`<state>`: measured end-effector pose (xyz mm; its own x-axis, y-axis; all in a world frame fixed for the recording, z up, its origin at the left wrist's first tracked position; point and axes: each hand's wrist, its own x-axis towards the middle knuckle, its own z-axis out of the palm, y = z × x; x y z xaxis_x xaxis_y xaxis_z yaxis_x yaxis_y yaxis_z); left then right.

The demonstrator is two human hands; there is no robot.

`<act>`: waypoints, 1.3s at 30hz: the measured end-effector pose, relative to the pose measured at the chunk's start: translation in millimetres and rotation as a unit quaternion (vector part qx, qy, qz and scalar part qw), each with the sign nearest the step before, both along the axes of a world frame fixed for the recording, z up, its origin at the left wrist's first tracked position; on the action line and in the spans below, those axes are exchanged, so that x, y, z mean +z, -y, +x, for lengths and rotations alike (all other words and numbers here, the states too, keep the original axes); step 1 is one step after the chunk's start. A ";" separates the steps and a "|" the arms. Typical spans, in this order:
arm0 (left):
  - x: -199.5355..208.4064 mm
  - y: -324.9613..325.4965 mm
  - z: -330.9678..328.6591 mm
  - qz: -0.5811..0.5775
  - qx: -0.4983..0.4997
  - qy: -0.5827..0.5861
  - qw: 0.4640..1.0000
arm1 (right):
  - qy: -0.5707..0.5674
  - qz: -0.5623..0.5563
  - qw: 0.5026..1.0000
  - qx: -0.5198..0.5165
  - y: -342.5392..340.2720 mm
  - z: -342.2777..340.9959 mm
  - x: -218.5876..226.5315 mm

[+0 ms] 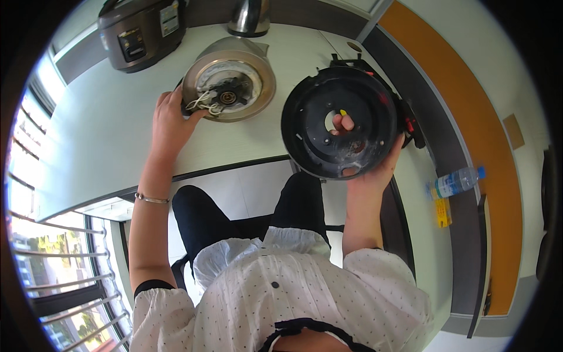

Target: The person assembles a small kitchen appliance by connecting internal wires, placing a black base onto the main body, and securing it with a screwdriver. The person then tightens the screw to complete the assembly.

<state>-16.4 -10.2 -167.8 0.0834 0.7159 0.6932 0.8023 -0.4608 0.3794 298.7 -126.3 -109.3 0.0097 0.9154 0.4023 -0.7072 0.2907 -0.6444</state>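
The shell (355, 102) is on the right hand (380, 168); the kettle (252, 75) touches the left hand (172, 119). Past the left hand, a cooker (145, 40) stands on the tabletop (105, 129).

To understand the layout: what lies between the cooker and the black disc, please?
Between them, in the head view, is the kettle, underside toward the camera, held by the left hand.

Kettle (249, 66) at eleven o'clock, black round shell (340, 146) between one and two.
I see my left grip (170, 114) on the kettle, my right grip (384, 168) poking fingers (347, 122) through the shell.
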 end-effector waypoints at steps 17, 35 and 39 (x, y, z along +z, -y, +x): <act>8.3 -2.7 -3.0 -0.070 -0.090 0.089 0.989 | 0.696 0.492 0.444 -0.276 -45.1 -55.6 5.2; 27.5 -0.7 -11.9 -0.095 -0.131 0.127 0.979 | 0.735 0.500 0.409 -0.207 -71.4 -66.1 14.2; 32.7 -4.1 -16.0 -0.119 -0.155 0.112 0.974 | 0.735 0.506 0.408 -0.192 -77.1 -65.7 19.2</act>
<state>-32.4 -6.1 -135.1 0.1870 0.8235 0.5356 0.5235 -0.5449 0.6550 233.0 -49.2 -90.1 -0.8591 0.3172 0.4016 0.4503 0.8415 0.2985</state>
